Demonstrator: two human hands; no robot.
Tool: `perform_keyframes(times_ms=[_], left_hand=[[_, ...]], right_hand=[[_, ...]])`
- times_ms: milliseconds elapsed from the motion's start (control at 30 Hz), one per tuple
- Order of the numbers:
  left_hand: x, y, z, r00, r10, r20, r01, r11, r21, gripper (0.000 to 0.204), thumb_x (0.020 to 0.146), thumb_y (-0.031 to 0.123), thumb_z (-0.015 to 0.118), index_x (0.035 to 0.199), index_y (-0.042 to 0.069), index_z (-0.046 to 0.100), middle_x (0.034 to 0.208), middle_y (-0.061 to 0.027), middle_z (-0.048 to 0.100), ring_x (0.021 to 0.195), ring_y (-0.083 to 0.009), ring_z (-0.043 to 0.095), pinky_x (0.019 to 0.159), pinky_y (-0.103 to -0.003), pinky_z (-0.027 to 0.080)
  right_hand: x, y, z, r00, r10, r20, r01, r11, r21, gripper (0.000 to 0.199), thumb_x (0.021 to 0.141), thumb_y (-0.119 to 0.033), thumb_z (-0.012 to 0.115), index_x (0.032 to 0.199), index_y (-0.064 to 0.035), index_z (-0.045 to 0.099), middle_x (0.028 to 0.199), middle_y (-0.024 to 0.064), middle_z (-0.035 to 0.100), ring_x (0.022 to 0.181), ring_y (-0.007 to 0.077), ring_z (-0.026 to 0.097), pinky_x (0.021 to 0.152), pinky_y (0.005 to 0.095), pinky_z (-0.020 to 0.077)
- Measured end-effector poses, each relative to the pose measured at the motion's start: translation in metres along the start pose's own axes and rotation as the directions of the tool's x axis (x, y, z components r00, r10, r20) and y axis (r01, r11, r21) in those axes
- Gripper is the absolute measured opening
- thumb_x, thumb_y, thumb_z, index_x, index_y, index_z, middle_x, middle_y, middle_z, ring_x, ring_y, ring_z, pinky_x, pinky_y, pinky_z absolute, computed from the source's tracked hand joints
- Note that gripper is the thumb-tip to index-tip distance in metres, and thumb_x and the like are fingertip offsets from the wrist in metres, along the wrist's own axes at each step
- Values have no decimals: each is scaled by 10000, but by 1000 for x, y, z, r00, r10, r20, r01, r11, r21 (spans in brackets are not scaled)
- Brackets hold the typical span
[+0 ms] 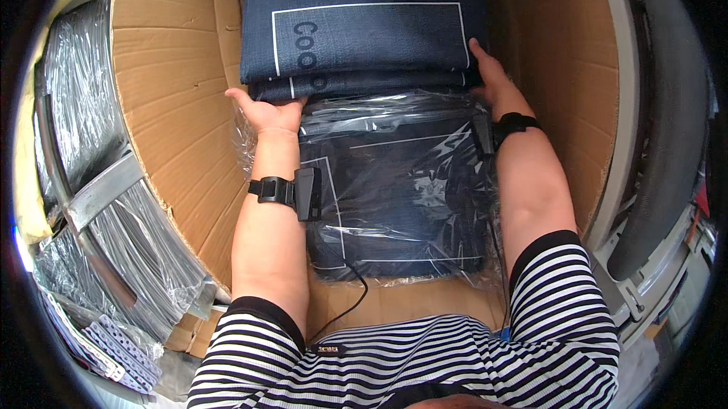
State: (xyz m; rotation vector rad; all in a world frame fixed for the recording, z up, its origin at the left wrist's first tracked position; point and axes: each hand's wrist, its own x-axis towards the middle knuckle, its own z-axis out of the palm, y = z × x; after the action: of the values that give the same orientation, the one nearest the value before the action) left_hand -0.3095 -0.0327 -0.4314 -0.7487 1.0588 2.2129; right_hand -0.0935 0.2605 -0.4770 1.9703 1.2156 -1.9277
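Both my arms reach down into a large brown cardboard box (163, 67). A thick folded stack of dark blue denim-like cloth (371, 37), with white printed lines and dark lettering, lies across its far part. My left hand (273, 113) is palm up at the stack's near left corner, its fingers hidden beneath the cloth and its thumb sticking out to the left. On the right side, my right hand (493, 79) holds the stack's edge, thumb up along the side and the other fingers mostly hidden. Nearer to me, a similar folded bundle in clear plastic wrap (402, 204) lies between my forearms.
The box walls rise close on both sides of my arms. Left of the box are plastic-wrapped grey bundles (83, 90) and a metal bar (110, 193). A thick dark grey rounded form (667, 121) stands beyond the right wall. Black devices with cables are strapped to my wrists.
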Motion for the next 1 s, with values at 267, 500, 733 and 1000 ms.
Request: perform_keyframes(times_ms=[267, 500, 733, 1000], left_hand=[[5, -10, 10, 964, -131, -230, 128, 991, -27, 866, 871, 751, 244, 1498, 156, 204, 1554, -100, 188, 1421, -372, 156, 1083, -666, 162], [-6, 4, 2, 976, -109, -191, 158, 952, 263, 809, 895, 506, 464, 1458, 10, 160, 1512, -180, 241, 1360, -368, 279, 1078, -544, 234], [-51, 83, -83, 995, -79, 65, 31, 841, 541, 593, 950, 305, 537, 1450, 99, 294, 1355, -162, 450, 1222, -281, 473, 985, -395, 405], [-228, 15, -82, 833, -545, 93, 27, 209, 977, 432, 898, 147, 591, 1291, 6, 479, 1084, -96, 624, 914, -162, 608, 777, -284, 495]], right_hand=[[-32, 55, -4, 673, -603, -427, 589, 787, -182, 540, 860, -198, 671, 1297, 38, 459, 1264, 209, 544, 1162, 316, 524, 996, 392, 398], [-140, 167, -14, 778, -571, -263, 568, 818, -96, 439, 861, -88, 629, 1275, -48, 488, 1203, 135, 577, 1085, 241, 570, 913, 350, 453], [-268, 193, 7, 816, -529, 234, 578, 753, -315, 341, 820, -158, 632, 1130, -25, 583, 1072, 151, 625, 998, 280, 607, 879, 374, 487], [-397, 180, -90, 810, -524, 264, 587, 718, -375, 326, 868, -160, 608, 1162, -27, 563, 1057, 137, 624, 1013, 238, 611, 880, 349, 492]])
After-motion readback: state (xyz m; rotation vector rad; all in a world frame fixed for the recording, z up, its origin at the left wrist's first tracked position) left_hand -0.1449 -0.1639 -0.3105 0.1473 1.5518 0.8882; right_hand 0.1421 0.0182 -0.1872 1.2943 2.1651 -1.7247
